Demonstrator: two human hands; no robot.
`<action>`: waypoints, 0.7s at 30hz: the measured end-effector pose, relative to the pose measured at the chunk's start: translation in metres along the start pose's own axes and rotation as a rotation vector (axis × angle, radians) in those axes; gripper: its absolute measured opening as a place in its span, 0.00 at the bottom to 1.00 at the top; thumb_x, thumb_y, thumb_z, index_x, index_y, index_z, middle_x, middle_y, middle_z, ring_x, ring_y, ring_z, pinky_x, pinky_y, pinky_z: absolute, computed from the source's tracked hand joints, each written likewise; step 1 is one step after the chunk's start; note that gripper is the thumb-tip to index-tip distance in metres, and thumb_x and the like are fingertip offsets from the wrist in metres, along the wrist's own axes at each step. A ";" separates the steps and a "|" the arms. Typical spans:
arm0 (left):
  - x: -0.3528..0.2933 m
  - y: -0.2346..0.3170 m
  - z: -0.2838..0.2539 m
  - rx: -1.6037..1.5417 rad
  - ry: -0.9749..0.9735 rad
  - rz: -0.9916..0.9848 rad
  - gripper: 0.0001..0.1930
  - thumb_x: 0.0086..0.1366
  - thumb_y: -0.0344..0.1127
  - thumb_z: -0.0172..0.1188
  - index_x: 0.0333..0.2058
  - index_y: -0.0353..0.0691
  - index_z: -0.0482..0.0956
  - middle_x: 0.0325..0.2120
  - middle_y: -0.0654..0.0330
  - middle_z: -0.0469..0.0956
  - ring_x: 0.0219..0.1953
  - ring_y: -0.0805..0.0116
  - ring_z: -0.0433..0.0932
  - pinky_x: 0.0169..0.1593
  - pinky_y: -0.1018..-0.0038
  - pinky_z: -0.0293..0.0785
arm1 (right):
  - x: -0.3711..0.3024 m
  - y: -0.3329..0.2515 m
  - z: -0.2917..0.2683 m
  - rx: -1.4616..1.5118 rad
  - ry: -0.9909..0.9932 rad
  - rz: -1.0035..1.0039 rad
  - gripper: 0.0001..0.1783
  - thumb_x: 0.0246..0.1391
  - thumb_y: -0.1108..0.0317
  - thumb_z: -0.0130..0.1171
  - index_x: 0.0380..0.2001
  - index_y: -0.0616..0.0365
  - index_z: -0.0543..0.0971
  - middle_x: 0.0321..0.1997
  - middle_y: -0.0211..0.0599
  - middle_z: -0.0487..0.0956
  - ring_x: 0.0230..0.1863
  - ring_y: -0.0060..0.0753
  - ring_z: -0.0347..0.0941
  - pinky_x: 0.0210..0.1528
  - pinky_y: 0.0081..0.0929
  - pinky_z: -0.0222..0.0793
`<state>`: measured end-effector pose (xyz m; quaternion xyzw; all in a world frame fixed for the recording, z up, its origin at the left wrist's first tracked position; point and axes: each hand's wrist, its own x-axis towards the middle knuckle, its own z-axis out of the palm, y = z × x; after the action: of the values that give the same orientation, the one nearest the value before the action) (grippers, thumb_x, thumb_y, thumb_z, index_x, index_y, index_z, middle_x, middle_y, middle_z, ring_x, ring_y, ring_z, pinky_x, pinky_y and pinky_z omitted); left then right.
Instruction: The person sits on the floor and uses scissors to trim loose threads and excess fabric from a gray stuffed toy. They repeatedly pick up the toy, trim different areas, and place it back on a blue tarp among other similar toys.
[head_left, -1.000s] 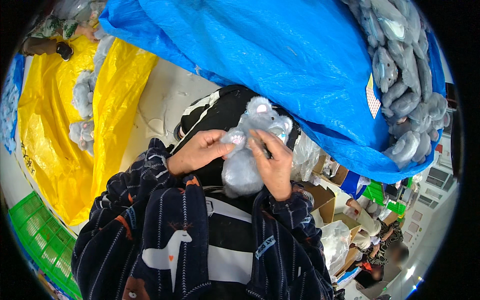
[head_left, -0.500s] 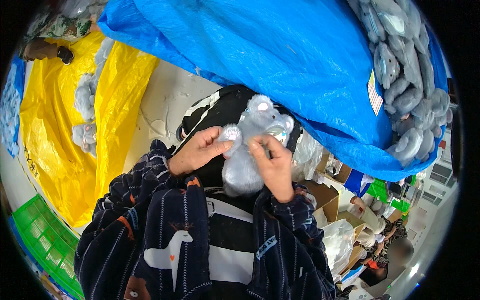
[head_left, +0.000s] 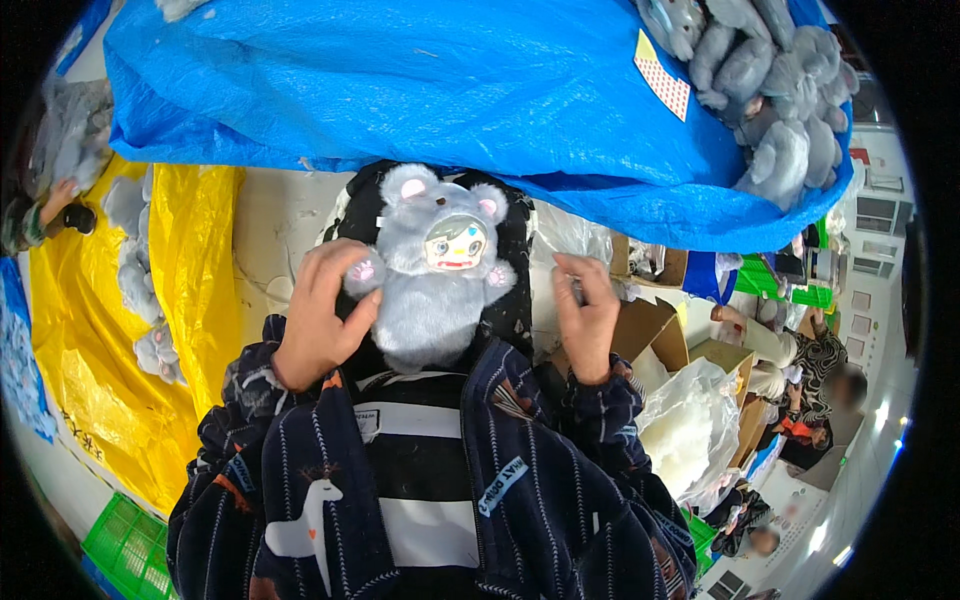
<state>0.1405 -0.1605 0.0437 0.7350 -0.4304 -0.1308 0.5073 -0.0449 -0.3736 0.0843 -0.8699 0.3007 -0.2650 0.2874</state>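
A grey plush bear doll [head_left: 425, 315] lies face up on my lap. It has pink inner ears, pale pink-padded paws and a smooth doll face with dark hair set in the fur. My left hand [head_left: 322, 312] is beside the doll's left-hand paw, its thumb and fingers apart around the paw, touching it or very near it. Off to the doll's right, my right hand [head_left: 588, 318] hangs in the air with loosely bent fingers and a gap at the thumb. I see nothing held in it.
Beyond my lap spreads a blue tarp [head_left: 400, 90], with grey plush pieces [head_left: 780, 150] heaped at its right. More plush toys lie on yellow sheeting [head_left: 200, 330] at left. Cardboard boxes [head_left: 650, 330] and a clear plastic bag [head_left: 690, 430] stand at right. Other people are farther off.
Both hands have moved apart; the right has left the doll's front and now hangs beside it. The doll now lies straight, facing up. The view has shifted.
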 end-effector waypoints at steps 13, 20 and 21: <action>0.017 0.020 0.037 0.215 -0.246 0.231 0.15 0.48 0.30 0.62 0.38 0.39 0.76 0.33 0.58 0.72 0.36 0.58 0.69 0.40 0.67 0.66 | -0.026 0.020 0.031 0.400 -0.247 0.466 0.11 0.50 0.68 0.58 0.28 0.68 0.77 0.20 0.32 0.76 0.24 0.18 0.69 0.27 0.18 0.65; 0.019 0.012 0.050 0.157 -0.200 0.168 0.18 0.47 0.30 0.65 0.39 0.37 0.75 0.35 0.56 0.71 0.37 0.56 0.70 0.40 0.67 0.67 | -0.018 0.036 0.000 0.478 -0.067 0.598 0.10 0.51 0.71 0.56 0.35 0.66 0.77 0.23 0.28 0.75 0.28 0.15 0.69 0.30 0.15 0.64; 0.018 0.010 0.049 0.128 -0.180 0.160 0.18 0.47 0.30 0.65 0.39 0.36 0.75 0.35 0.55 0.71 0.37 0.56 0.71 0.40 0.67 0.67 | -0.016 0.030 0.002 0.419 -0.064 0.565 0.11 0.51 0.70 0.57 0.36 0.65 0.77 0.23 0.27 0.75 0.28 0.15 0.69 0.30 0.15 0.64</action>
<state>0.1152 -0.2069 0.0348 0.7144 -0.5389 -0.1276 0.4276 -0.0657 -0.3820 0.0585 -0.6824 0.4593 -0.2035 0.5309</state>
